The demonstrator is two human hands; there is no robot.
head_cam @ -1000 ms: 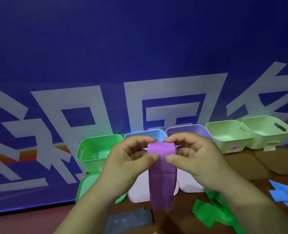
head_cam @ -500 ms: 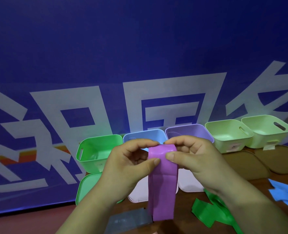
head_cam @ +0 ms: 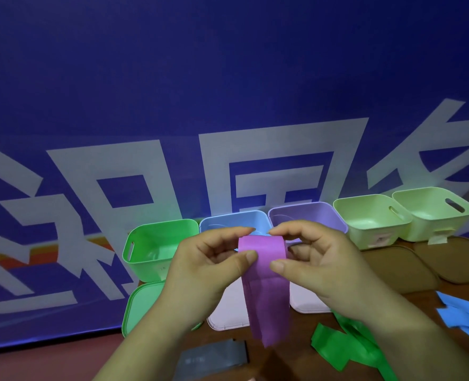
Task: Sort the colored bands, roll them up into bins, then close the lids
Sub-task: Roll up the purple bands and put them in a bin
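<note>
**Rolling a band before binning.** The purple band (head_cam: pixel 266 292) is held in the air above the table (head_cam: pixel 302 332), on the near side of a row of open bins. Its upper end is curled over into the start of a roll, and the rest hangs straight down as a loose tail. The left hand (head_cam: pixel 200 270) and the right hand (head_cam: pixel 318 265) each pinch one edge of the curl, thumbs on the near face and forefingers arched over the top, so both are closed narrowly on the band.

The purple bin (head_cam: pixel 310 213), the likely destination, stands just beyond the right hand, between the blue bin (head_cam: pixel 233 224) and the pale green bins (head_cam: pixel 370 218). The green bin (head_cam: pixel 156 243) ends the row at the left, with the green lid (head_cam: pixel 142 306) lying flat on its near side. A green band (head_cam: pixel 335 345) and a blue band (head_cam: pixel 464 317) lie unrolled on the table to the right.

The step appears early — one turn formed, most of the length free. To roll well:

- Keep the two edges level so the coil does not cone.
- Turn with the thumbs while the forefingers hold the tension.
- Draw the tail up evenly — a slack turn will probably spring open once it is released into the bin.
</note>
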